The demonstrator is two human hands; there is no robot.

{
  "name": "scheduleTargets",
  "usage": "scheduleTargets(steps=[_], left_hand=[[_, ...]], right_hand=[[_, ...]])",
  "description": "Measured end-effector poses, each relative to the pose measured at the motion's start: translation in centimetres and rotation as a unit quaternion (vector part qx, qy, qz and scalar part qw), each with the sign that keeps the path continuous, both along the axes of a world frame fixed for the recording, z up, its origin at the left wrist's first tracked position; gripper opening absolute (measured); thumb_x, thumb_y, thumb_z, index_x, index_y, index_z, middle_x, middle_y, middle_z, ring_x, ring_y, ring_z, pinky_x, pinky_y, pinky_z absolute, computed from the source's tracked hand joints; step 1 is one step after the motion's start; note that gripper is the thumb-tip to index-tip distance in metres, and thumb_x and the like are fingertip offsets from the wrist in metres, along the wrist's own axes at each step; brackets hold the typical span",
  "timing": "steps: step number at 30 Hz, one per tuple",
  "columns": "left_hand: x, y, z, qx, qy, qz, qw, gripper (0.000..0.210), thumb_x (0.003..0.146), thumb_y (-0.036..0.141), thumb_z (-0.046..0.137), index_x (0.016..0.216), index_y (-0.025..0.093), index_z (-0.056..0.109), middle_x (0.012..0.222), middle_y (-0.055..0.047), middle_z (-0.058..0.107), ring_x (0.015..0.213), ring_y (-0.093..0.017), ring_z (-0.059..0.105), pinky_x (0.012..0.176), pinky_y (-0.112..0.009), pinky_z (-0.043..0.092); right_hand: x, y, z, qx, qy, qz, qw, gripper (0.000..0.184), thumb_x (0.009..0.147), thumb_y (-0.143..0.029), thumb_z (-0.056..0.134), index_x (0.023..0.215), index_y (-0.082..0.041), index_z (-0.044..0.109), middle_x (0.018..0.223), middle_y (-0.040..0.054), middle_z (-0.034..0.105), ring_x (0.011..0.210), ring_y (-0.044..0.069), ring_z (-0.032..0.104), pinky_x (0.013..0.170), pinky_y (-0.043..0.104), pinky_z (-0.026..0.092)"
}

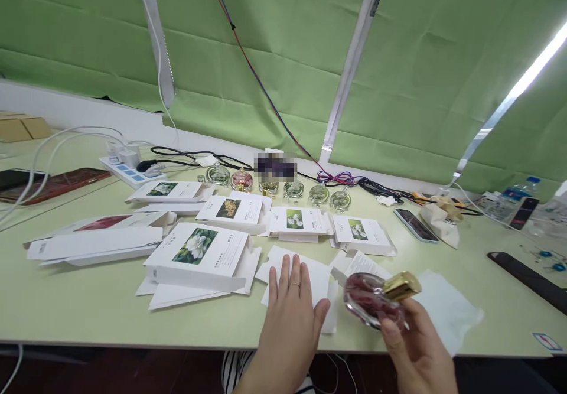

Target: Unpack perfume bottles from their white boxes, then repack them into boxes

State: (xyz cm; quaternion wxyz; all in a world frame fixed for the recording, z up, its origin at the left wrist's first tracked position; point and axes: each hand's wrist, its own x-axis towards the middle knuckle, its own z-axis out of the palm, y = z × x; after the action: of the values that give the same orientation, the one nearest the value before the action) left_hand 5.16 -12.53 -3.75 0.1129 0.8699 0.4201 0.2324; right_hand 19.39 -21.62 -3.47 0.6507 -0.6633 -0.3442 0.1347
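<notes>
My left hand lies flat, fingers stretched out, on a white folded card insert near the table's front edge. In my right hand is a round glass perfume bottle with dark red contents and a gold cap, tilted and held just above the table. Under and behind the bottle lies a small white printed carton, partly hidden. Left of my left hand sits an open white box with a white flower picture. A thin pale sheet spreads to the right of the bottle.
Several glass perfume bottles stand in a row at the back, behind more open white boxes. A power strip with cables is at back left. Rightward are a phone, a cloth pouch and a black strip.
</notes>
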Motion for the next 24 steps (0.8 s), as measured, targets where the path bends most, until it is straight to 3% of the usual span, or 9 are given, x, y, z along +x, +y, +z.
scheduleTargets(steps=[2, 5, 9, 14, 18, 24], left_hand=[[-1.1, -0.1, 0.9, -0.020, -0.084, -0.069, 0.994, 0.057, 0.090, 0.041, 0.034, 0.138, 0.010, 0.028, 0.145, -0.014, 0.026, 0.135, -0.031, 0.014, 0.107, -0.053, 0.021], [-2.9, 0.1, 2.4, -0.113, -0.180, -0.130, 0.968, 0.059, 0.087, 0.042, 0.044, 0.138, 0.022, 0.024, 0.141, -0.009, 0.036, 0.129, -0.025, 0.033, 0.103, -0.041, 0.033], [-3.8, 1.2, 3.0, -0.187, -0.235, -0.082, 0.950, 0.039, 0.085, 0.025, 0.048, 0.124, 0.024, 0.041, 0.122, -0.004, 0.055, 0.111, -0.019, 0.051, 0.095, -0.034, 0.041], [-3.9, 2.0, 1.9, -0.207, -0.233, -0.058, 0.949, 0.033, 0.080, 0.015, 0.049, 0.112, 0.020, 0.049, 0.110, -0.005, 0.060, 0.101, -0.020, 0.055, 0.089, -0.035, 0.042], [-3.9, 1.9, 1.6, -0.199, -0.225, -0.050, 0.953, 0.031, 0.078, 0.014, 0.048, 0.109, 0.019, 0.051, 0.107, -0.006, 0.059, 0.100, -0.022, 0.053, 0.087, -0.036, 0.041], [-3.8, 2.1, 1.4, -0.221, -0.215, -0.042, 0.950, 0.030, 0.077, 0.013, 0.048, 0.106, 0.020, 0.052, 0.104, -0.006, 0.058, 0.098, -0.022, 0.052, 0.085, -0.036, 0.041]], right_hand=[[-1.2, 0.8, -0.4, -0.001, -0.018, 0.039, 0.999, 0.043, 0.071, -0.047, 0.063, 0.101, -0.018, 0.055, 0.102, 0.0099, 0.064, 0.093, 0.026, 0.061, 0.081, 0.032, 0.048], [-2.7, 2.2, 0.1, 0.014, -0.060, 0.098, 0.993, 0.037, 0.076, -0.042, 0.060, 0.104, -0.019, 0.056, 0.104, 0.0092, 0.063, 0.093, 0.024, 0.061, 0.079, 0.032, 0.048], [-3.2, 4.3, 1.7, -0.013, -0.154, 0.181, 0.971, 0.031, 0.080, -0.036, 0.056, 0.107, -0.021, 0.060, 0.103, 0.0071, 0.065, 0.091, 0.023, 0.061, 0.079, 0.031, 0.049], [-2.2, 5.7, 2.1, -0.095, -0.247, 0.243, 0.933, 0.031, 0.084, -0.034, 0.050, 0.111, -0.022, 0.057, 0.107, 0.0064, 0.064, 0.098, 0.023, 0.059, 0.086, 0.034, 0.046], [-2.4, 6.4, 2.8, -0.073, -0.256, 0.257, 0.929, 0.033, 0.086, -0.038, 0.047, 0.116, -0.024, 0.051, 0.113, 0.0060, 0.058, 0.097, 0.021, 0.057, 0.083, 0.031, 0.045], [-4.3, 8.0, 3.4, -0.020, -0.266, 0.270, 0.925, 0.016, 0.088, -0.032, 0.044, 0.088, -0.021, 0.054, 0.087, 0.0045, 0.058, 0.084, 0.019, 0.054, 0.072, 0.030, 0.044]])
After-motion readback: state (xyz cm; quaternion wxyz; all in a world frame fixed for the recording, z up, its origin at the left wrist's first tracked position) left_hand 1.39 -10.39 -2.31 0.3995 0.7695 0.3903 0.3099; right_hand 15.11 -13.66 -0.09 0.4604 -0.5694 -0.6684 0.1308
